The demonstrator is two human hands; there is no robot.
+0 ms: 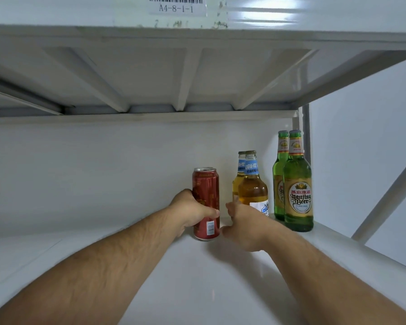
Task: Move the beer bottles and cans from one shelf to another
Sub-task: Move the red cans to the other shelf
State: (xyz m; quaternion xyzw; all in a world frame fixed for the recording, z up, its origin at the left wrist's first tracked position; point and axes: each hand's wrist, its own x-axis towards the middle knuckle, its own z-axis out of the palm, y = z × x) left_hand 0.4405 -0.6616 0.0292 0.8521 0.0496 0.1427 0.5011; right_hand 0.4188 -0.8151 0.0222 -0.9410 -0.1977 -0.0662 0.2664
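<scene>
A tall red beer can (206, 195) stands upright on the white shelf (197, 277), and my left hand (192, 213) grips it around the lower middle. My right hand (244, 227) hovers just right of the can with fingers spread and relaxed, holding nothing. Behind my right hand stand two clear bottles of amber beer with blue neck labels (252, 184), one behind the other. Further right, near the shelf's corner, two green Yanjing Beer bottles (297, 184) stand upright, also one behind the other.
The underside of the shelf above (185, 73) hangs low overhead, with ribs and a barcode label A4-8-1-1 (176, 7) on its front edge. A white back wall (92, 172) closes the shelf. A diagonal brace (389, 198) and an upright post (305, 132) stand at the right.
</scene>
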